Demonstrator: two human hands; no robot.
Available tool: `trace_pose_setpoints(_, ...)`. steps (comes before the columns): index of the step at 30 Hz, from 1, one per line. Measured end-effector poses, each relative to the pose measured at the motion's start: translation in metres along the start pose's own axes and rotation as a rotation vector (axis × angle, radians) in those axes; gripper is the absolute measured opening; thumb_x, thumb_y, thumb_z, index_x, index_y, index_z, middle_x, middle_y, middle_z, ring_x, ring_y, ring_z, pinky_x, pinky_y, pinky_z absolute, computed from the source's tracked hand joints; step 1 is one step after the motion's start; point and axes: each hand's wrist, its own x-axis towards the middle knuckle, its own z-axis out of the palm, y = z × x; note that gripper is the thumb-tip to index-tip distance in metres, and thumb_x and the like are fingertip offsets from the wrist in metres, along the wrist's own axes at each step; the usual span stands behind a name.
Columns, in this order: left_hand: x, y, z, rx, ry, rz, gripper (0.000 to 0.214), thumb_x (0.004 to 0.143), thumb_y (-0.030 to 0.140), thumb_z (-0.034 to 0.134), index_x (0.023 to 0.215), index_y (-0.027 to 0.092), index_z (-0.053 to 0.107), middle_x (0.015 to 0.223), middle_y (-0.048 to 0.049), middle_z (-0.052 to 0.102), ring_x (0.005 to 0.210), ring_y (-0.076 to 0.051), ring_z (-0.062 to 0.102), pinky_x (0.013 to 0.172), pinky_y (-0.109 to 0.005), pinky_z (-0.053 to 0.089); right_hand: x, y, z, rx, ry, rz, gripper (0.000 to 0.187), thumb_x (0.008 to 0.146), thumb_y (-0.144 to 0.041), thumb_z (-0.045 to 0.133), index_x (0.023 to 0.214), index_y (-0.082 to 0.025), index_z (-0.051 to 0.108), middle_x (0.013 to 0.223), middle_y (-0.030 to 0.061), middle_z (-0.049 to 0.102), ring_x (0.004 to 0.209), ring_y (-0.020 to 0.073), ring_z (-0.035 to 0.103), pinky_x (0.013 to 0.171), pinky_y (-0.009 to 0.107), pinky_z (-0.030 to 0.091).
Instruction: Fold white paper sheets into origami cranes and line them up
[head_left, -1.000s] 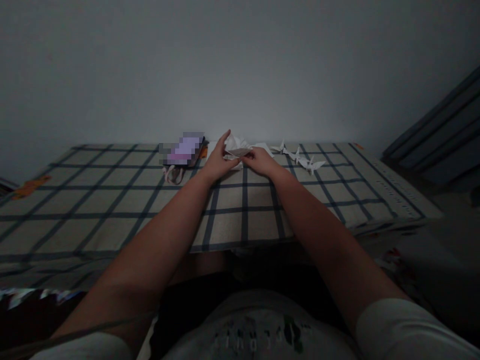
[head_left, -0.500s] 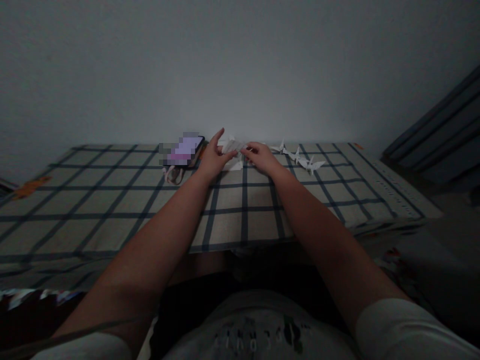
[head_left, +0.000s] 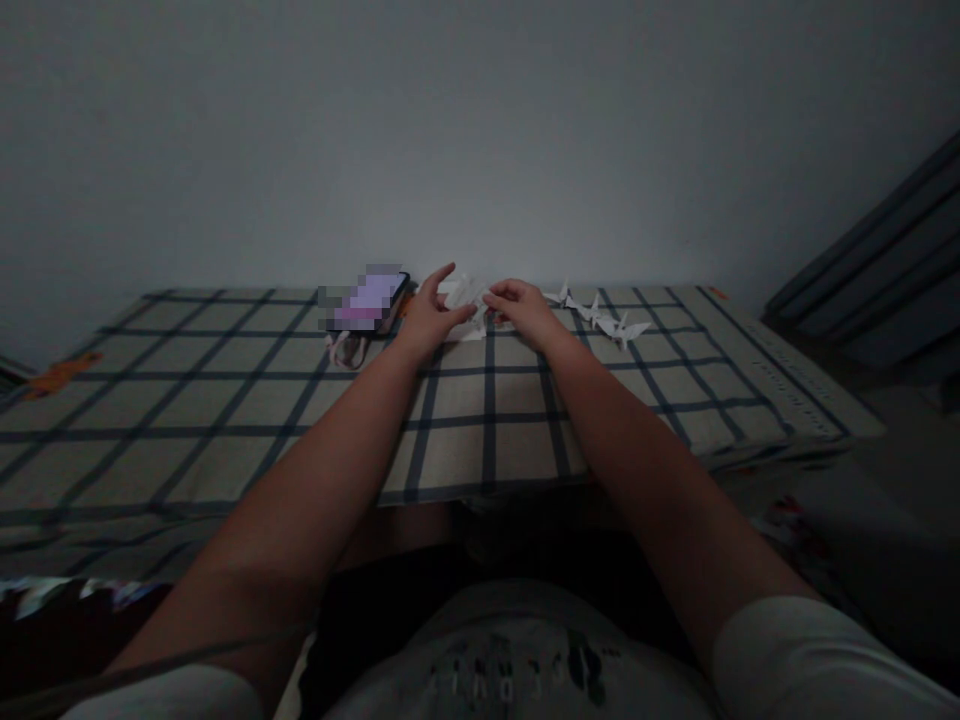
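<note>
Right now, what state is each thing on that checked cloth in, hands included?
White paper, partly folded, held between both hands.
Left hand, pinching it, forefinger lifted.
Right hand, curled, pinching it too.
Paper cranes, folded, standing in a row, untouched.
Phone, lying face up, screen lit.
Checked cloth, spread flat.

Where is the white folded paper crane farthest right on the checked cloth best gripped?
Pinch the white folded paper crane by its central body, from above on the near side, probably with the right hand. Its thin wings spread sideways, and other paper cranes crowd its left.
</note>
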Motion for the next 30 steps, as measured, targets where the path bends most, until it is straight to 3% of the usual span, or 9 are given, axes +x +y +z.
trace_pose_setpoints(8,-0.002,0.004,-0.001,-0.055,-0.013,-0.033,0.093,0.067,0.024,0.080,0.150,0.021,0.040,0.099,-0.0093,0.076,0.069,-0.016,0.067,0.068,-0.029,0.052,-0.004,-0.002,0.000,0.019,-0.019,-0.014,0.025,0.081,-0.023,0.071,0.104,-0.020,0.062,0.073,-0.0020,0.064,0.065,0.0113,0.061,0.059,0.023,0.049)
trace_pose_setpoints(14,-0.001,0.000,-0.001,-0.063,0.004,-0.028,0.091,0.065,0.026,0.082,0.148,0.023,0.044,0.101,-0.0085,0.076,0.075,-0.017,0.068,0.075,-0.031,0.053,-0.004,-0.006,0.000,-0.080,-0.032,-0.007,0.009,0.083,-0.024,0.069,0.081,-0.016,0.067,0.071,-0.0003,0.062,0.062,0.0098,0.054,0.061,0.024,0.046)
trace_pose_setpoints(20,0.000,0.002,0.000,-0.065,0.028,-0.007,0.053,0.064,0.037,0.083,0.110,0.013,0.072,0.110,-0.0129,0.074,0.096,-0.022,0.068,0.089,-0.037,0.052,-0.002,-0.002,-0.001,-0.108,0.005,-0.034,0.011,0.081,-0.026,0.068,0.080,-0.016,0.067,0.072,-0.0007,0.062,0.063,0.0101,0.053,0.061,0.024,0.044)
trace_pose_setpoints(25,-0.002,0.005,-0.001,-0.054,0.047,-0.033,0.043,0.062,0.038,0.083,0.097,0.014,0.075,0.101,-0.0099,0.075,0.092,-0.022,0.067,0.089,-0.037,0.052,-0.003,-0.001,-0.002,-0.131,0.014,-0.059,0.021,0.080,-0.031,0.070,0.093,-0.015,0.070,0.087,0.0033,0.069,0.070,0.0113,0.056,0.067,0.025,0.047)
trace_pose_setpoints(30,-0.007,0.012,0.001,-0.021,0.041,-0.066,0.043,0.062,0.041,0.084,0.094,0.013,0.076,0.096,-0.0089,0.075,0.086,-0.020,0.067,0.084,-0.034,0.051,-0.005,-0.005,-0.003,-0.170,0.022,-0.064,0.019,0.080,-0.032,0.069,0.087,-0.015,0.071,0.081,0.0026,0.069,0.068,0.0110,0.054,0.068,0.026,0.046)
